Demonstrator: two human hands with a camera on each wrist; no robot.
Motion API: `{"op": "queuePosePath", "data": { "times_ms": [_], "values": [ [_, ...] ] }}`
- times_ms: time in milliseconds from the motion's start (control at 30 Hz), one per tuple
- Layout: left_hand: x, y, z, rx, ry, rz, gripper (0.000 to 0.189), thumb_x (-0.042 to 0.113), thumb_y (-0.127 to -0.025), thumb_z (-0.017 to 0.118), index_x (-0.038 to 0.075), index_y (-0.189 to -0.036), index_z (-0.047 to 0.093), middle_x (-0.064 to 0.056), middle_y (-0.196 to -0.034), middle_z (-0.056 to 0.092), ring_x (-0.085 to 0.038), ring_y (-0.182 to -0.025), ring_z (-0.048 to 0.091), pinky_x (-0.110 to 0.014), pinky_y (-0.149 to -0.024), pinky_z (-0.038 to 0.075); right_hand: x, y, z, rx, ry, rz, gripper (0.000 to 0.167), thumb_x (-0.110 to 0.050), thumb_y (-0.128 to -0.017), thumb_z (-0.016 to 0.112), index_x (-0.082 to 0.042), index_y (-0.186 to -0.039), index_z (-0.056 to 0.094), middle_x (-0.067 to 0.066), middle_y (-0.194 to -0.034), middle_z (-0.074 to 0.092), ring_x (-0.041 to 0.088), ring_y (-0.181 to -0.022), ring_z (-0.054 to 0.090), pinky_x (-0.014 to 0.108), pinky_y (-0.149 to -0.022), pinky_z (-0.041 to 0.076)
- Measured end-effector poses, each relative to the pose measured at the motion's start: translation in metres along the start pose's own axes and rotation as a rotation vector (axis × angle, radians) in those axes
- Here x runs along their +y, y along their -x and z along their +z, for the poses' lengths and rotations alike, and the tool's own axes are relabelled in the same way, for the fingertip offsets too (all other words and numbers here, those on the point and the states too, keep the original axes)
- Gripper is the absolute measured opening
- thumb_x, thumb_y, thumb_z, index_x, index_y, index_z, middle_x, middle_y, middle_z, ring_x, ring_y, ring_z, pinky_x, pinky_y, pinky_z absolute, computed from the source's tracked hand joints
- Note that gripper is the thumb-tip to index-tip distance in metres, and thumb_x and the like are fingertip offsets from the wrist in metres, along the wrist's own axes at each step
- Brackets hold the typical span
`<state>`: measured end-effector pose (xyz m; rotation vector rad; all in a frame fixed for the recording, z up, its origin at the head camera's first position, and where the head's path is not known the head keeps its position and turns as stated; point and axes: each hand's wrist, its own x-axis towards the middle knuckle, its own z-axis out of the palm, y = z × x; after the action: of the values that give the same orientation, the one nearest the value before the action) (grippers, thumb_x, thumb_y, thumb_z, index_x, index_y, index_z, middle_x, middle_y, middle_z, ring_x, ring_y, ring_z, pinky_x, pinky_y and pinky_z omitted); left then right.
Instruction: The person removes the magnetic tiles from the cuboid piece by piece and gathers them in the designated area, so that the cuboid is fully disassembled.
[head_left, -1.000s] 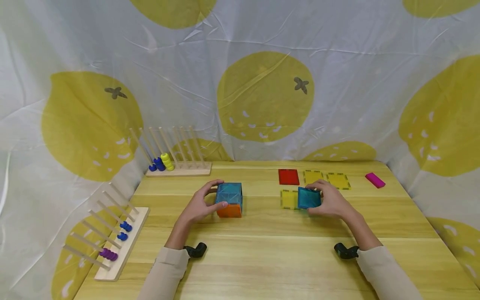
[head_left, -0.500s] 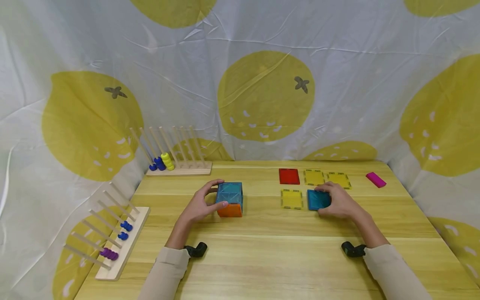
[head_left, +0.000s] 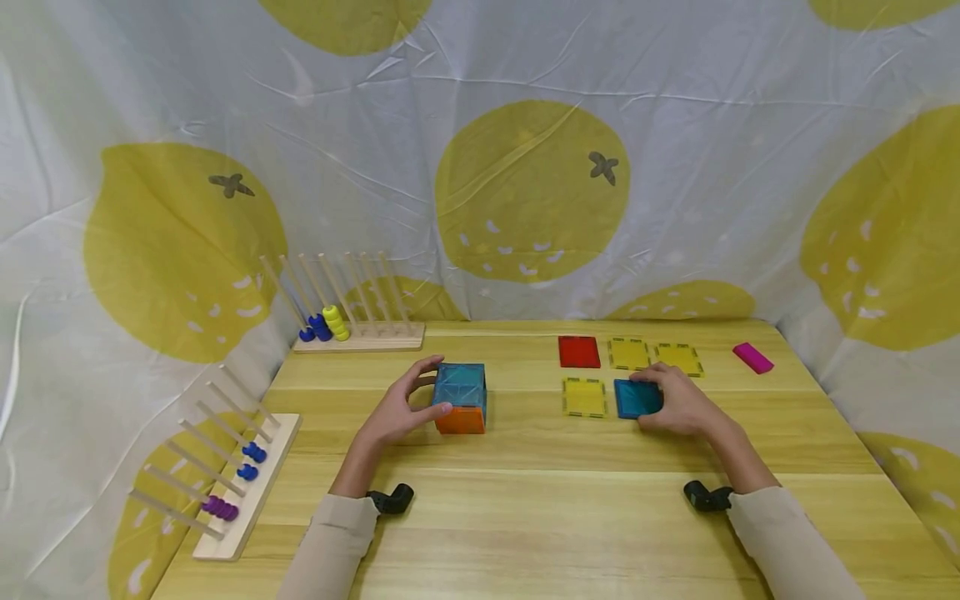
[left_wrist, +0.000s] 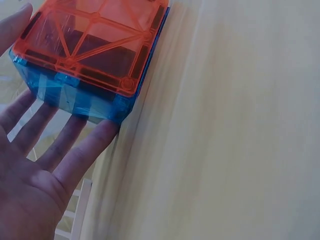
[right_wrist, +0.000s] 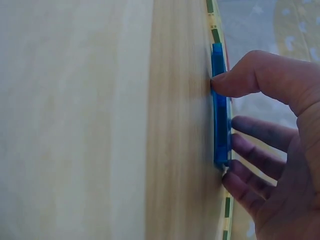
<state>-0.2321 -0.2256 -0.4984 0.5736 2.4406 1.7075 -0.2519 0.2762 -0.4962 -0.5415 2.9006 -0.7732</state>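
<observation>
A cube built of see-through magnetic tiles (head_left: 459,385) stands left of the table's middle, with a blue top and an orange front. My left hand (head_left: 393,412) grips it from the left, thumb at the orange front and fingers around the back; the left wrist view shows fingertips on its blue wall. On the right, my right hand (head_left: 678,402) holds a blue magnetic tile (head_left: 636,400) that lies flat. In the right wrist view its thumb presses one edge while the fingers reach round another. Just left of that tile is a yellow magnetic tile (head_left: 583,397).
Behind lie a red tile (head_left: 579,352), two more yellow tiles (head_left: 628,353) and a magenta bar (head_left: 753,357). Two wooden peg racks with beads stand on the left, one at the back (head_left: 360,343) and one along the side (head_left: 255,492). A lemon-print cloth (head_left: 525,67) hangs behind.
My right hand has moved the blue tile to the right and down flat on the table, off the yellow tile it overlapped. The left hand and cube have stayed put.
</observation>
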Motion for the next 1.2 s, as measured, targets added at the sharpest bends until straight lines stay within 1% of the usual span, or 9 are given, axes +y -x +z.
{"op": "queuePosePath", "data": {
  "times_ms": [67, 200, 333, 400, 533, 633, 733, 867, 1200],
  "values": [
    [-0.003, 0.001, -0.002, -0.013, 0.032, 0.023, 0.075, 0.017, -0.094, 0.076, 0.02, -0.158, 0.038, -0.01, -0.162, 0.038, -0.044, -0.145, 0.041, -0.054, -0.101, 0.056, 0.001, 0.001, 0.0, 0.005, 0.004, -0.008, 0.076, -0.033, -0.076, 0.089, -0.006, -0.141, 0.061, 0.028, -0.146, 0.048, 0.046, -0.122, 0.046, 0.067, -0.094, 0.051],
    [-0.005, 0.002, -0.005, -0.039, 0.084, 0.049, 0.074, 0.012, -0.095, 0.074, 0.01, -0.158, 0.036, -0.013, -0.164, 0.036, -0.045, -0.146, 0.04, -0.049, -0.101, 0.057, 0.002, 0.004, 0.001, 0.034, 0.004, -0.015, 0.076, -0.039, -0.079, 0.087, -0.005, -0.141, 0.06, 0.03, -0.147, 0.048, 0.05, -0.128, 0.046, 0.071, -0.098, 0.047],
    [-0.005, 0.003, -0.007, -0.049, 0.103, 0.048, 0.072, 0.012, -0.095, 0.073, 0.01, -0.158, 0.037, -0.013, -0.164, 0.036, -0.045, -0.146, 0.04, -0.043, -0.102, 0.057, 0.002, 0.006, 0.003, 0.085, -0.038, -0.016, 0.072, -0.043, -0.085, 0.083, -0.004, -0.141, 0.06, 0.027, -0.145, 0.053, 0.048, -0.128, 0.051, 0.07, -0.102, 0.046],
    [-0.006, 0.004, -0.007, -0.051, 0.103, 0.051, 0.071, 0.011, -0.096, 0.073, 0.011, -0.157, 0.038, -0.014, -0.163, 0.036, -0.045, -0.146, 0.04, -0.042, -0.103, 0.056, 0.0, 0.006, 0.004, 0.115, -0.068, -0.028, 0.069, -0.043, -0.088, 0.081, -0.003, -0.14, 0.06, 0.024, -0.141, 0.057, 0.045, -0.124, 0.054, 0.066, -0.101, 0.049],
    [-0.005, 0.005, -0.007, -0.057, 0.107, 0.05, 0.071, 0.011, -0.095, 0.073, 0.012, -0.157, 0.039, -0.013, -0.163, 0.037, -0.044, -0.145, 0.041, -0.043, -0.104, 0.056, -0.006, 0.005, 0.006, 0.17, -0.142, -0.078, 0.062, -0.036, -0.09, 0.081, -0.001, -0.138, 0.061, 0.021, -0.136, 0.061, 0.042, -0.12, 0.058, 0.061, -0.097, 0.054],
    [-0.004, 0.005, -0.007, -0.065, 0.118, 0.048, 0.072, 0.011, -0.094, 0.074, 0.013, -0.157, 0.039, -0.012, -0.163, 0.037, -0.044, -0.146, 0.041, -0.04, -0.103, 0.056, -0.015, 0.003, 0.008, 0.188, -0.187, -0.113, 0.059, -0.03, -0.09, 0.081, 0.0, -0.137, 0.061, 0.021, -0.133, 0.063, 0.04, -0.117, 0.06, 0.059, -0.095, 0.055],
    [-0.005, 0.005, -0.007, -0.075, 0.127, 0.054, 0.073, 0.01, -0.094, 0.075, 0.013, -0.157, 0.038, -0.013, -0.163, 0.036, -0.044, -0.146, 0.04, -0.037, -0.1, 0.058, -0.025, -0.002, 0.011, 0.19, -0.233, -0.14, 0.058, -0.026, -0.09, 0.082, 0.001, -0.136, 0.061, 0.022, -0.131, 0.063, 0.038, -0.113, 0.062, 0.057, -0.095, 0.056],
    [-0.007, 0.005, -0.008, -0.087, 0.129, 0.068, 0.074, 0.011, -0.094, 0.074, 0.012, -0.158, 0.037, -0.014, -0.163, 0.036, -0.045, -0.146, 0.039, -0.036, -0.099, 0.058, -0.039, -0.008, 0.015, 0.181, -0.302, -0.176, 0.057, -0.023, -0.09, 0.082, 0.002, -0.136, 0.06, 0.023, -0.132, 0.062, 0.037, -0.109, 0.064, 0.055, -0.095, 0.057],
    [-0.008, 0.004, -0.006, -0.094, 0.157, 0.07, 0.073, 0.009, -0.094, 0.074, 0.013, -0.157, 0.039, -0.014, -0.163, 0.036, -0.045, -0.145, 0.039, -0.034, -0.097, 0.059, -0.087, -0.025, 0.031, 0.102, -0.419, -0.225, 0.061, -0.028, -0.09, 0.082, -0.008, -0.143, 0.057, 0.02, -0.135, 0.062, 0.036, -0.116, 0.064, 0.051, -0.1, 0.056]
  ]
}}
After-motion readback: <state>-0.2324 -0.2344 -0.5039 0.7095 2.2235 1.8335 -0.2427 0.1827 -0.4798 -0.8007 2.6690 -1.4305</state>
